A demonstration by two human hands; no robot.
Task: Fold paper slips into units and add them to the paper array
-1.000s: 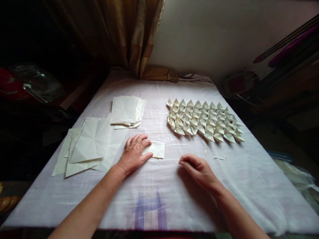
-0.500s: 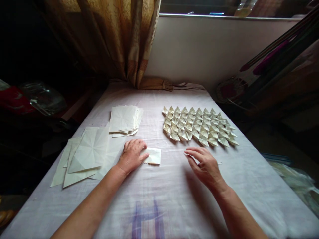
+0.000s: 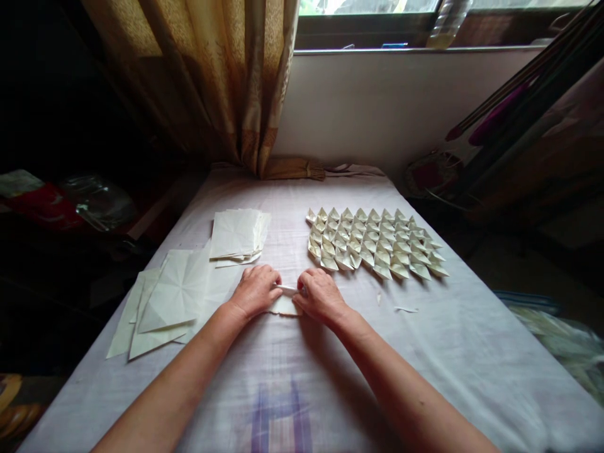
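1. Head view: a small folded paper piece (image 3: 284, 307) is placed just below the centre of the frame, on the cloth-covered surface (image 3: 368, 371), with its upper edge raised between two hands.
2. Its left end is held by the left hand (image 3: 257, 290), whose fingers are bent and nearly closed on the paper; its right end is pinched by the right hand (image 3: 321, 294) between thumb and fingers. How much paper is gripped cannot be told, since it is partly hidden by the knuckles.
3. Done: many pointed paper pieces (image 3: 372, 242) are set out in close rows right of centre, and these are judged to be finished.
4. Under way: the held piece is judged only partly shaped, being folded to a small oblong and not yet pointed.
5. Left: flat squares are piled in a stack (image 3: 234, 233) left of centre, and loose sheets (image 3: 172, 292) are spread, overlapping, farther left. Fanned creases are seen on the top ones, but no points are formed. The sheets in the stack cannot be counted.
6. One narrow paper scrap (image 3: 406, 309) is seen below the rows, well apart from the hands.
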